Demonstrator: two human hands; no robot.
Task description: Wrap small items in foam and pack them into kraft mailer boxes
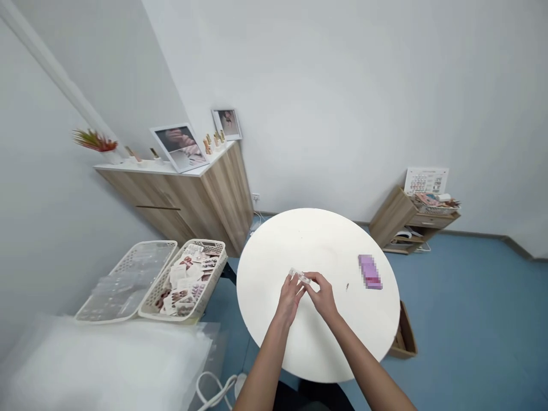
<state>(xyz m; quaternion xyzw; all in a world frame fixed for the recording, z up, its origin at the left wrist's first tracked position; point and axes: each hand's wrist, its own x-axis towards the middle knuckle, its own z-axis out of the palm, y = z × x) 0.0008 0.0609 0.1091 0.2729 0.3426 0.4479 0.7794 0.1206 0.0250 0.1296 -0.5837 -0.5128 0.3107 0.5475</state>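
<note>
White round table (325, 242) before me. Left hand (290, 299) and right hand (321, 295) both closed in a pinch on a small clear plastic piece (298, 276), held over the table near its middle. Blurred pink box (370, 272) lies well right of my hands. Basket of packets (184, 279) sits beyond the table's left edge.

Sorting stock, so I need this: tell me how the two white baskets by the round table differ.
The basket nearer the wall holds clear plastic packets, while the basket nearer the table holds packets and cards with pink and brown designs. The basket nearer the wall looks pale overall, the basket nearer the table colourful. Both are white with mesh sides and stand side by side.
</note>
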